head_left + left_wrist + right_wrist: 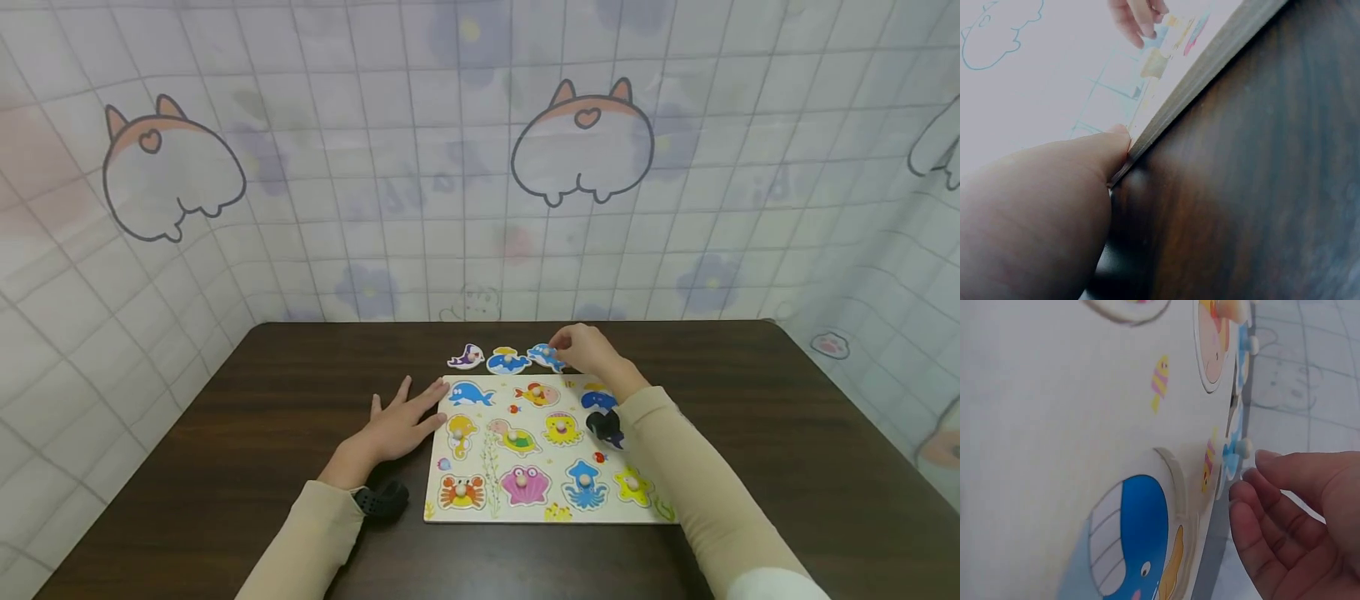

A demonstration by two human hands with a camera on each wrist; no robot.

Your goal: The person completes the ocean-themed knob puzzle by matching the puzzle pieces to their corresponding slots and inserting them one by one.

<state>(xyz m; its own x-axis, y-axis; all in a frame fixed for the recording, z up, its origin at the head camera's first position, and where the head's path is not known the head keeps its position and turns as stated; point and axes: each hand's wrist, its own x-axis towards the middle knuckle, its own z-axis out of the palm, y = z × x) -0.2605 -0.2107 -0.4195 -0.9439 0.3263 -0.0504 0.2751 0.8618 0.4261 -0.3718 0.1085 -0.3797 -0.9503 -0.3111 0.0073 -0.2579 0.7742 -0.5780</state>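
A wooden knob puzzle board (491,500) with sea-animal pictures lies flat on the table. Beyond its far edge sit a purple-and-white animal piece (465,358), a blue whale piece (504,365) and a light-blue animal piece (542,353). My right hand (588,348) is at the light-blue piece; in the right wrist view its thumb and curved fingers (1244,525) stand slightly apart beside that piece's knob (1244,448). With fingers spread, my left hand (397,429) rests at the board's left edge. Its thumb (1113,147) touches the board's side in the left wrist view.
Knobbed pieces sit in the board, among them a crab (462,493), a pink shell (525,485), a turtle (516,437) and a squid (586,485). A knobless blue whale picture (469,393) shows at upper left. Behind the dark table (337,358) hangs a patterned curtain (420,192).
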